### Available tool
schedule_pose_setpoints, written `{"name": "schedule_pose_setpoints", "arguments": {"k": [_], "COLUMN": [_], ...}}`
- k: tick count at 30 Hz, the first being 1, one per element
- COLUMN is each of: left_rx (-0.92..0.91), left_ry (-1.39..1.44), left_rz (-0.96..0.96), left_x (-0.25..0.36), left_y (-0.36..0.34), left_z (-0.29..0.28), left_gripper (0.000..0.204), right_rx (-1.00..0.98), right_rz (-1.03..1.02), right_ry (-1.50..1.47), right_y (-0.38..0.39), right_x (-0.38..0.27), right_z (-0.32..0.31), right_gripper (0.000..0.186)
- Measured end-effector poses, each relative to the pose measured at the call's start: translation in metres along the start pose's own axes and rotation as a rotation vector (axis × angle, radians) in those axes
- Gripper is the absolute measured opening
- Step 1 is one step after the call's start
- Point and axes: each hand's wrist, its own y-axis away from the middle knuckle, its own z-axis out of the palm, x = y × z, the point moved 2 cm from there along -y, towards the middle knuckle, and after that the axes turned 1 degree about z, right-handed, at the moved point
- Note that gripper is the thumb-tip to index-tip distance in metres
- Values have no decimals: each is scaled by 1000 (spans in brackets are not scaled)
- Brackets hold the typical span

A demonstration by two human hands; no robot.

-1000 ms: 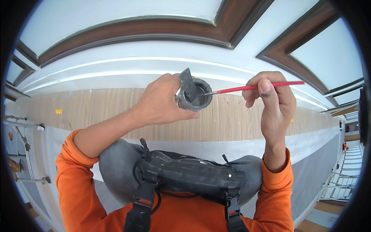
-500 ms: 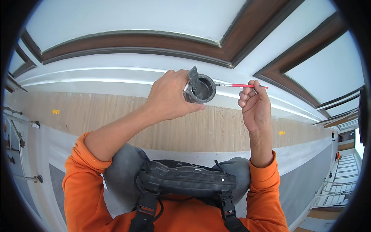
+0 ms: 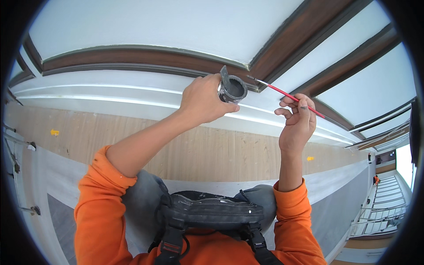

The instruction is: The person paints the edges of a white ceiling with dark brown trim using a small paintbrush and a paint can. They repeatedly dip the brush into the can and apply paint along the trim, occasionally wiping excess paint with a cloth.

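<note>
My left hand (image 3: 204,99) is wrapped round a small paint pot (image 3: 234,90), its rim crusted with dark grey paint. A flat grey spatula (image 3: 225,77) stands up out of the pot by the thumb side of the rim's left edge. Between the fingertips of my right hand (image 3: 298,119) is a thin red-handled paintbrush (image 3: 287,95). Its dark bristles point up and left, apart from the pot, near the corner of the brown wall moulding (image 3: 265,70). A dark smudge marks one of my right fingers.
White wall panels (image 3: 154,26) framed in brown and grey moulding rise ahead above a white skirting (image 3: 132,90). Wood flooring (image 3: 198,150) bears yellow arrow marks (image 3: 54,132). A black bag (image 3: 212,208) is strapped at my front. Metal scaffolding (image 3: 382,198) stands far right.
The brush has come out of the pot's edge and tilted, its bristles now higher. My right hand moved slightly right and lower; the pot shifted slightly up in view.
</note>
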Motion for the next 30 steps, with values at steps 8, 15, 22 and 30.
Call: {"name": "schedule_pose_setpoints", "arguments": {"k": [8, 15, 22, 30], "left_rx": [29, 41, 42, 29], "left_ry": [24, 16, 58, 54], "left_rz": [16, 51, 21, 40], "left_x": [-19, -22, -24, -27], "left_y": [-12, -5, 0, 2], "left_z": [17, 14, 9, 12], "left_gripper": [61, 65, 61, 64], "right_rx": [-31, -77, -85, -154], "right_rz": [-313, -431, -560, -673], "right_ry": [287, 487, 638, 834], "right_y": [4, -3, 6, 8], "right_x": [0, 6, 7, -5], "right_z": [17, 33, 38, 50], "right_gripper": [23, 18, 12, 10]}}
